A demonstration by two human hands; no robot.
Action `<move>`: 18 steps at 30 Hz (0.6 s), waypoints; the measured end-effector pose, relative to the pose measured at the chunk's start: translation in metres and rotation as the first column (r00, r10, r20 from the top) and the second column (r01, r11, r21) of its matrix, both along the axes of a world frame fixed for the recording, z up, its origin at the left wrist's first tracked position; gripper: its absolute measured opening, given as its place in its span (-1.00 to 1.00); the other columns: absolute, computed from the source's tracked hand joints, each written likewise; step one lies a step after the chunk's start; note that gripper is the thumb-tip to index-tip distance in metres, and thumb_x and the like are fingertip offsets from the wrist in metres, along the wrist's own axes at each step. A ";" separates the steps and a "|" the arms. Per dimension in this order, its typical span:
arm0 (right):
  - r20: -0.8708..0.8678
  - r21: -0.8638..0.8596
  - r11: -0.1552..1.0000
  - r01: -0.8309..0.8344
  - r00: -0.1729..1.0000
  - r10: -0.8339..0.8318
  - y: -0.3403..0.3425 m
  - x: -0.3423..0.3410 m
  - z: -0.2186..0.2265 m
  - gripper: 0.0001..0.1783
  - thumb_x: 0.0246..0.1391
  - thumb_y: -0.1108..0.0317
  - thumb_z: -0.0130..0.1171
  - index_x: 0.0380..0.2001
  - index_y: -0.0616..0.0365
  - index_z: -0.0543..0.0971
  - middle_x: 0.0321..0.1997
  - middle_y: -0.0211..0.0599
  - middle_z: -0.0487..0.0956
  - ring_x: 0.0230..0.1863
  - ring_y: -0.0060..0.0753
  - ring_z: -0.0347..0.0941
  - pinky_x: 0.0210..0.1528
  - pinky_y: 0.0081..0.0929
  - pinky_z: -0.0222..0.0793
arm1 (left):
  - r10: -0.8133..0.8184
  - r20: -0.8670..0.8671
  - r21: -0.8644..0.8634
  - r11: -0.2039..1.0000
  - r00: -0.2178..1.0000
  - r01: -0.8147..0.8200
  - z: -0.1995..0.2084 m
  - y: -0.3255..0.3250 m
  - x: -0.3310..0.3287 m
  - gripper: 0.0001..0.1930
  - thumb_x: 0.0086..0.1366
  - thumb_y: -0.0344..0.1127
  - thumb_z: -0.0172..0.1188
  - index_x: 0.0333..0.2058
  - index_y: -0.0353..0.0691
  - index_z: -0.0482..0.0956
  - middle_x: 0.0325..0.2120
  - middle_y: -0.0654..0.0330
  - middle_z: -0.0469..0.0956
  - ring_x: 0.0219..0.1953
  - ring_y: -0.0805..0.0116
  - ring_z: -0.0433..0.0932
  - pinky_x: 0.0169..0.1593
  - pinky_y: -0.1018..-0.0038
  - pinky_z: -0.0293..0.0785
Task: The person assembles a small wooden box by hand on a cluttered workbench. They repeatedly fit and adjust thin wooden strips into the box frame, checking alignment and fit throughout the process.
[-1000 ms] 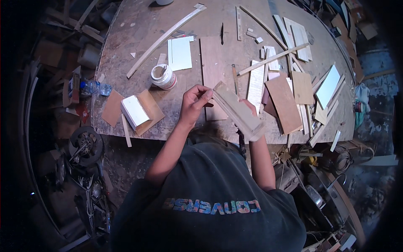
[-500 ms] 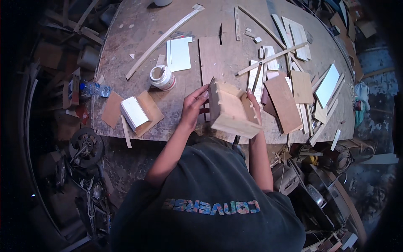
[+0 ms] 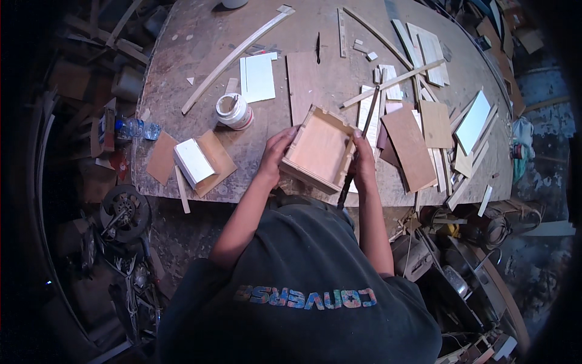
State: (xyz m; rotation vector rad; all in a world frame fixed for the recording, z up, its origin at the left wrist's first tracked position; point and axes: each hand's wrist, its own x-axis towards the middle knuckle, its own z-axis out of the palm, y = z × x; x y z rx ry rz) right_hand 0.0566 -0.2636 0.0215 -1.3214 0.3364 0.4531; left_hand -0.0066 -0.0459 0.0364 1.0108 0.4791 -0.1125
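Note:
Both hands hold a small open wooden box (image 3: 321, 144) just above the near edge of the bench, its open side turned up toward me and its pale inside and floor showing. My left hand (image 3: 278, 156) is closed on the box's left side, thumb near the rim. On the opposite wall, my right hand (image 3: 363, 161) grips the box and also keeps a long thin dark stick (image 3: 371, 111) against it. The stick slants from beyond my fingers down toward my shirt; its kind I cannot tell. Small notches or blobs line the box's rim.
On the worn bench (image 3: 182, 73), an open white tub (image 3: 234, 111) stands left of the box. A white block (image 3: 195, 162) lies on brown boards nearby. Wood strips and panels (image 3: 409, 148) pile up at the right. A plastic bottle (image 3: 138, 128) lies at the left edge.
The box has been tipped so its opening faces me more directly and has come slightly left. My right hand has shifted lower, and more of the dark stick shows beyond it.

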 end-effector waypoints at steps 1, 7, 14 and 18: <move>-0.012 -0.058 0.995 -0.076 0.997 0.076 -0.006 0.006 0.003 -0.57 0.30 -0.10 0.15 -0.08 0.04 0.52 -0.42 -0.56 0.44 -0.43 -0.56 0.37 -0.29 -0.52 0.36 | -0.058 -0.033 -0.021 0.998 0.998 0.057 0.001 0.007 -0.002 -0.55 0.47 -0.13 0.12 0.16 -0.33 0.53 -0.06 0.21 0.64 -0.09 0.46 0.61 0.00 0.56 0.48; 0.179 -0.444 0.878 -0.177 0.943 0.281 0.011 0.037 -0.010 -0.44 0.35 0.00 0.12 0.20 0.20 0.41 -0.30 -0.25 0.63 -0.33 -0.43 0.50 -0.25 -0.49 0.36 | -0.246 -0.055 0.255 0.933 0.968 0.252 -0.044 0.021 -0.005 -0.50 0.38 0.02 0.28 0.03 -0.32 0.60 -0.13 0.18 0.66 -0.11 0.46 0.59 0.01 0.48 0.47; 0.330 -0.510 0.855 -0.090 0.898 0.291 0.010 0.028 -0.059 -0.59 0.48 0.16 -0.13 0.21 0.18 0.37 -0.43 -0.34 0.53 -0.46 -0.50 0.42 -0.31 -0.46 0.40 | 0.099 -0.277 0.280 0.960 0.956 -0.018 -0.100 0.012 0.018 -0.37 0.27 0.17 0.35 -0.04 -0.38 0.58 -0.15 0.11 0.66 -0.10 0.36 0.60 -0.03 0.39 0.51; 0.341 -0.599 0.789 -0.139 0.847 0.408 0.007 -0.006 -0.073 -0.54 0.46 0.25 -0.17 0.35 0.00 0.35 -0.51 -0.29 0.47 -0.44 -0.46 0.44 -0.30 -0.40 0.41 | 0.193 -0.252 0.536 0.844 0.948 -0.030 -0.171 0.004 0.038 -0.33 0.27 0.18 0.33 -0.04 -0.43 0.53 -0.14 -0.08 0.63 -0.04 0.02 0.61 0.06 0.21 0.49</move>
